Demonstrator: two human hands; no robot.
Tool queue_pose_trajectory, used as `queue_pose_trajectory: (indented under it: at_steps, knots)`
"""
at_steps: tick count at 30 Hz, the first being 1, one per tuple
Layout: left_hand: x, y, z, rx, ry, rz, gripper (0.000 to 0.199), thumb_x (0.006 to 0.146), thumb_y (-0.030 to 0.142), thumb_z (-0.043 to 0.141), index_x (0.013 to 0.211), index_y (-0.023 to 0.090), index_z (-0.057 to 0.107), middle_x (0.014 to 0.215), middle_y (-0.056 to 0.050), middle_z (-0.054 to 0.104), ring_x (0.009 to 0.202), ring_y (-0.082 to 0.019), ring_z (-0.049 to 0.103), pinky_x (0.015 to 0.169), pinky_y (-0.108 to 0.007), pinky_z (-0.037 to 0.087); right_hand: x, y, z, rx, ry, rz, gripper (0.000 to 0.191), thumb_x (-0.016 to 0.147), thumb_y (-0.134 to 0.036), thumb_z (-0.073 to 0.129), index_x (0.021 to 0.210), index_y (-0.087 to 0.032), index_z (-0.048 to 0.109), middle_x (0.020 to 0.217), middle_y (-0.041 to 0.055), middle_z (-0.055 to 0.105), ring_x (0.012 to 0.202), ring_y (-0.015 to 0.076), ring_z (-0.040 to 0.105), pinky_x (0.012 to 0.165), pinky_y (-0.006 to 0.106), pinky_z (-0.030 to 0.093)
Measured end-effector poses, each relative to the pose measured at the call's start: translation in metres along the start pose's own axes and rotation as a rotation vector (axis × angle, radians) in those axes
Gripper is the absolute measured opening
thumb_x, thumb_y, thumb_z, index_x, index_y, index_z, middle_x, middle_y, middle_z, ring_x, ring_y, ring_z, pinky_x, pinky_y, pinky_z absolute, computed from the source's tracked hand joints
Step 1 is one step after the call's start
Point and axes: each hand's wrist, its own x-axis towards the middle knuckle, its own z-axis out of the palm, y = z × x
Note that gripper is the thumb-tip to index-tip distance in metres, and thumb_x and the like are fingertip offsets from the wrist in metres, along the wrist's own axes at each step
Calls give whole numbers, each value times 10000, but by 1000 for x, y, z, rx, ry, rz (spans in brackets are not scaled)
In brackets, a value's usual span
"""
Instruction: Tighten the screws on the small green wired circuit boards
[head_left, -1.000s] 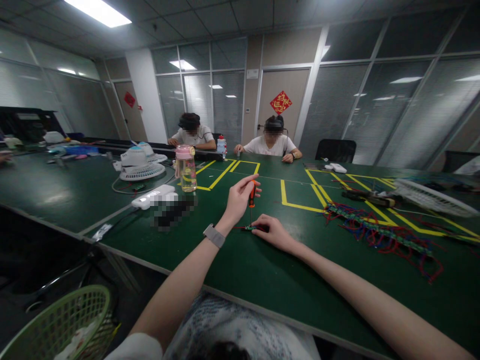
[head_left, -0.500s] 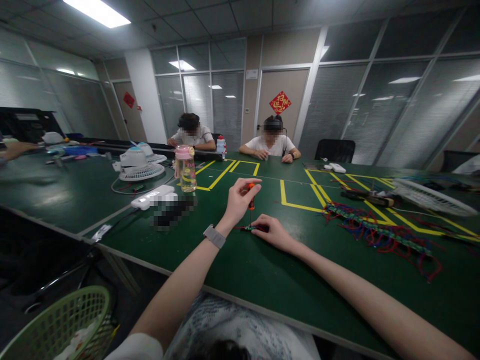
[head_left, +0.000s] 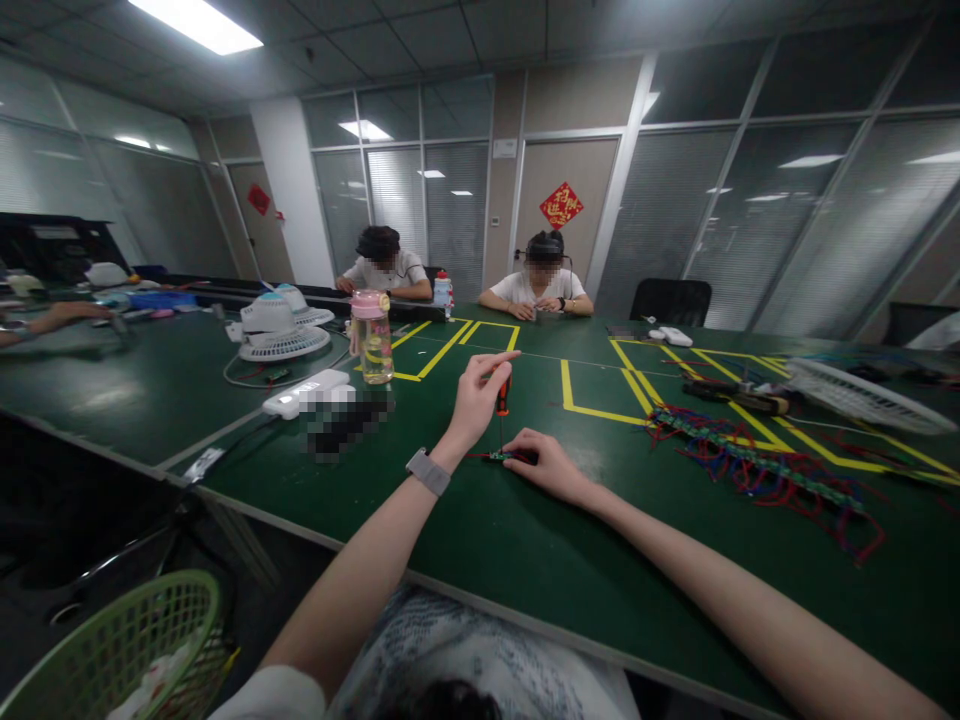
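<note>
Upright over the green table stands a screwdriver (head_left: 502,400) with an orange and black handle. My left hand (head_left: 478,395), a grey watch band at its wrist, grips the handle near its top between thumb and fingers. The thin shaft runs down to a small green circuit board (head_left: 496,456) lying on the table, with red wire at its left. My right hand (head_left: 547,462) rests on the table and pinches the board's right side with its fingertips; dark and red wires show under that hand. The tip's exact contact point is too small to make out.
To the right lies a row of circuit boards (head_left: 757,460) with red and blue wires, near pliers (head_left: 739,393) and a white fan grille (head_left: 870,393). Left are a pink-lidded bottle (head_left: 372,340), a power strip (head_left: 306,394) and white fans (head_left: 281,340). Two people sit opposite.
My left fingers have shifted around the screwdriver handle, the thumb turned a little inward and upward. My right hand and the board stay put. At far left, another person's hand has moved right.
</note>
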Motion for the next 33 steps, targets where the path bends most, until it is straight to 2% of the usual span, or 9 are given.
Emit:
queue_pose_trajectory:
  at_steps: [4,7,10,16,19,22,25,28,33]
  knots:
    - [0,-1,1,-175,-44,-85,321,852,305,525,1128,174,623,1004,-77,643,814,-152,631,708,-285,536,0,-2,-1,3,-2,3,160,789,-188,627,923,-153,707,846,52,603,754,153,564,712,285,458]
    - [0,-1,0,-70,-13,-43,298,795,297,615,1063,173,654,923,-55,642,762,-127,609,678,-245,518,0,-3,-1,2,-1,1,158,788,-185,625,920,-158,707,847,49,604,762,152,567,727,289,461]
    - [0,-1,-2,44,29,19,226,784,293,629,975,191,695,978,-55,618,806,-120,592,692,-215,498,0,-4,-2,-1,-3,6,157,788,-186,622,917,-161,708,850,49,605,760,151,568,728,290,463]
    - [0,1,1,-198,-57,-98,316,849,302,531,1120,168,623,990,-77,651,815,-156,641,725,-301,536,-1,-5,-2,2,-8,11,172,786,-181,615,930,-159,707,855,53,604,755,153,571,719,289,467]
    - [-1,2,1,-94,-26,-60,297,792,294,618,1058,166,650,916,-55,654,754,-133,626,686,-260,522,-1,-5,-2,7,-3,1,167,782,-174,614,921,-160,706,852,52,607,760,155,574,730,294,471]
    - [-1,1,-1,9,19,2,215,786,280,623,964,180,692,968,-56,640,823,-134,611,713,-233,503,-1,-5,-2,14,-2,-1,166,781,-173,613,918,-159,706,854,53,610,769,157,576,745,298,471]
    - [0,-1,-1,-88,-5,-36,248,848,283,527,1017,189,682,1065,-71,630,878,-153,620,741,-261,513,0,-6,-2,7,-6,3,171,781,-168,612,924,-153,706,856,57,608,762,156,573,731,293,468]
    - [0,-1,1,-199,-41,-93,303,853,299,516,1101,177,640,1003,-74,651,807,-154,635,705,-291,530,0,-5,-2,-5,-9,2,173,780,-162,612,925,-151,706,851,55,606,749,152,566,713,285,463]
    - [-1,2,-1,1,12,4,230,780,296,631,970,186,696,919,-49,634,770,-124,591,668,-226,497,0,-4,-1,2,-3,-2,172,783,-168,612,925,-153,707,854,54,608,764,153,571,732,288,464]
